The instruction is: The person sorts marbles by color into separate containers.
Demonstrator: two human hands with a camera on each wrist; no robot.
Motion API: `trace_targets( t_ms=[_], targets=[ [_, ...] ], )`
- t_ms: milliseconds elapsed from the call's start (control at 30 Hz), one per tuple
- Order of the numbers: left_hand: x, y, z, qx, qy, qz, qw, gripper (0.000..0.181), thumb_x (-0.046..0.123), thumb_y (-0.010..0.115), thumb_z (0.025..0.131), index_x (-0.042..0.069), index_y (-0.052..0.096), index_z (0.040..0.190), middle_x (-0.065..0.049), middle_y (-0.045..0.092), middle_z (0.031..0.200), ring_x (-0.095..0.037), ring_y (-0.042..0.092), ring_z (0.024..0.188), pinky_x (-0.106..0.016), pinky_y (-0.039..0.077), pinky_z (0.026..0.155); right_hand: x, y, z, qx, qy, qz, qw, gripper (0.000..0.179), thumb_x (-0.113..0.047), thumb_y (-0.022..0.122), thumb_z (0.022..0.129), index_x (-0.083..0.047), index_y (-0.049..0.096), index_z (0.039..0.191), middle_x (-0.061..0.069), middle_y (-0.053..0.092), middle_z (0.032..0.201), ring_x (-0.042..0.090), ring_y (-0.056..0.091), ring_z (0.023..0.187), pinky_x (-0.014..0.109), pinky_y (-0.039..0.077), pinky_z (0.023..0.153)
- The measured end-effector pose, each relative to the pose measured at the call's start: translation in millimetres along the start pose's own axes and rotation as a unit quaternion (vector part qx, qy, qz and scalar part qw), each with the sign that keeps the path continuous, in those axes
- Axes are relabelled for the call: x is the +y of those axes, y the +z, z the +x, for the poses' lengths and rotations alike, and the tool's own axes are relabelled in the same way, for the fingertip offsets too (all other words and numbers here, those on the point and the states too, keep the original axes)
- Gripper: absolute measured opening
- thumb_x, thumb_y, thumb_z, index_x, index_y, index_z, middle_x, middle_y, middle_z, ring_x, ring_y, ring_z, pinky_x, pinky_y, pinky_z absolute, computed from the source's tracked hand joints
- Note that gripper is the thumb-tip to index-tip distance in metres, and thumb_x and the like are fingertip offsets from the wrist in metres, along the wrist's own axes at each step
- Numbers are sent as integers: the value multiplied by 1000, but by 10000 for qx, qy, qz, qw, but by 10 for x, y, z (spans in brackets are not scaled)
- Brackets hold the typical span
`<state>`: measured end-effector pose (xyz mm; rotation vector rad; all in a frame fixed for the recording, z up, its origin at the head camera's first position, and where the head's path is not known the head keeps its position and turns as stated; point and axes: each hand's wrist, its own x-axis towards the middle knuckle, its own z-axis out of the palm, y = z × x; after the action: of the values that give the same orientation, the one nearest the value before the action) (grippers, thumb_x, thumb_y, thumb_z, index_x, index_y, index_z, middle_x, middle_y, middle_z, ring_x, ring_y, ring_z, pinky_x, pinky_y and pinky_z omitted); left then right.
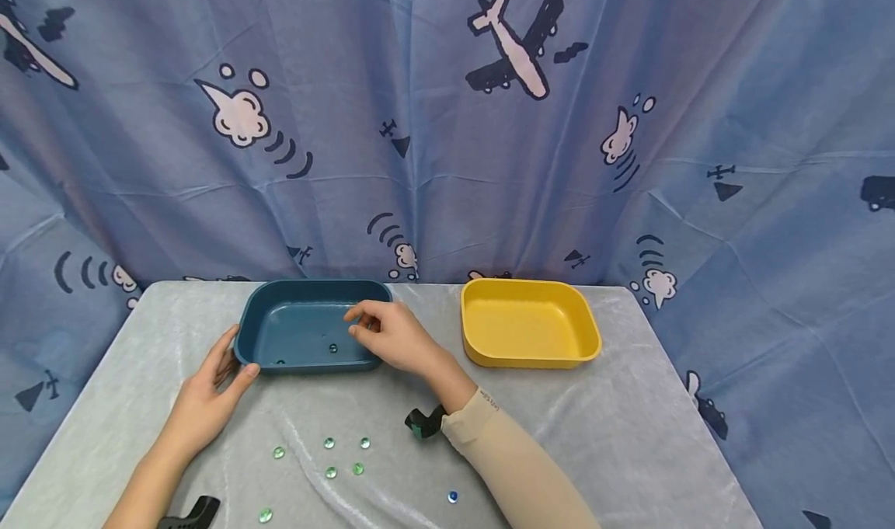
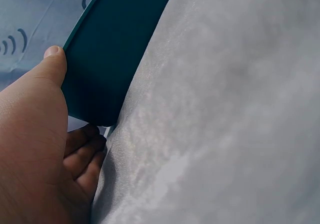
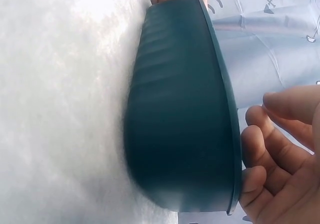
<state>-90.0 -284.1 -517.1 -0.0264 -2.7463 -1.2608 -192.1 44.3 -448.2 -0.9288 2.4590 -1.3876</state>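
Smooth plastic teal tray (image 1: 297, 323), glossy glassy beads (image 1: 331, 472), velvety tablecloth (image 1: 629, 436)

Blue curtain (image 1: 433, 140), creased, filled upper frame; printed plane (image 1: 516, 47) sat upper centre-right, printed cloud (image 1: 241, 117) upper left. Pale grey cloth (image 1: 629, 436) lay across lower frame.

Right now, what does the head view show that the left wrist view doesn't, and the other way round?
Only head: the yellow tray, right hand, the inside of the blue tray, and the green beads and blue bead on the cloth.
Only left wrist: the lower fingertips of the left hand, near the blue tray's bottom edge.
Both: that hand's thumb against the blue tray, the cloth and the curtain.
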Motion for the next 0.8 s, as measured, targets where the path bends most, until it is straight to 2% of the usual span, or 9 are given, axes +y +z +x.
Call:
trace_targets(
  t_ms=[567, 800],
  targets=[
    [-13, -21, 3, -10, -18, -27, 10000, 85, 38, 67, 111, 22, 17, 178, -38, 46, 159, -62, 54, 137, -78, 44, 107, -96, 5, -41, -197, 20, -19, 9998, 19, -19, 68, 110, -15, 78, 125, -8, 70, 93, 12, 61, 75, 25, 52, 63],
    [2, -7, 10, -18, -43, -47, 10000, 85, 39, 67, 111, 20, 17, 178, -39, 44, 159, -62, 53, 138, -77, 44, 108, -202, 56, -86, -209, -149, 98, 9996, 18, -19, 68, 111, -15, 79, 124, -7, 71, 94, 11, 62, 77, 25, 53, 64]
  ],
)
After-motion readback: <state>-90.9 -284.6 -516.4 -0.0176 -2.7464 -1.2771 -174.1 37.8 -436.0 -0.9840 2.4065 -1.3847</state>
